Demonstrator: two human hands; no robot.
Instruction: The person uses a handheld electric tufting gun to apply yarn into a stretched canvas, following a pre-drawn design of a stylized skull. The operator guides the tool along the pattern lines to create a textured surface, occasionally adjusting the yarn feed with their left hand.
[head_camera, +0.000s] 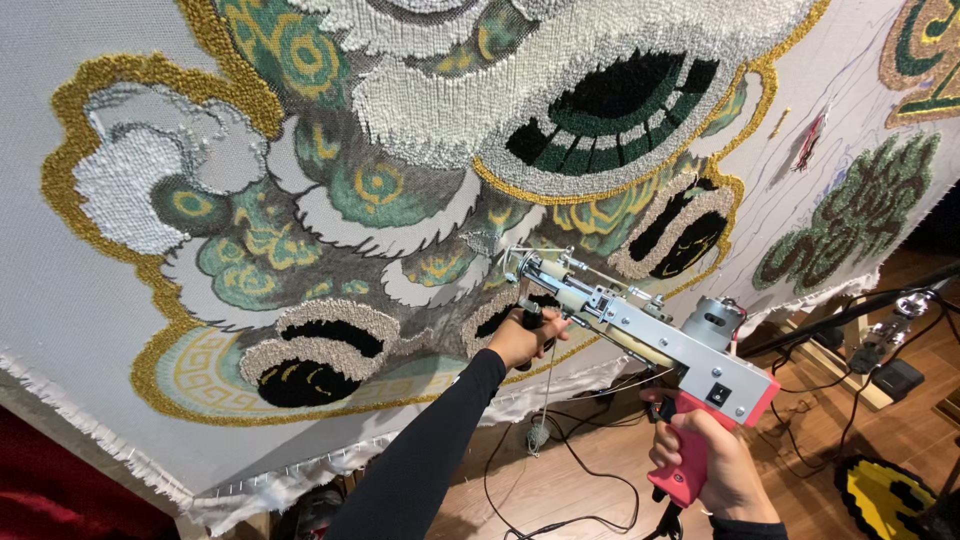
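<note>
The right hand (715, 465) grips the pink handle of the tufting gun (640, 335), and the left hand (520, 338) is closed on its front grip. The gun's tip touches the tufted cloth (330, 200) (green, gold, white), below its black oval patch (610, 105).

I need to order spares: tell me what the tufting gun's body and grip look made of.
Tufting gun body: bare silvery metal, judging by its dull sheen and the screws along it. Grip in the right hand: pink, smooth, moulded, likely plastic. The left hand holds a black front handle; material unclear.
</note>
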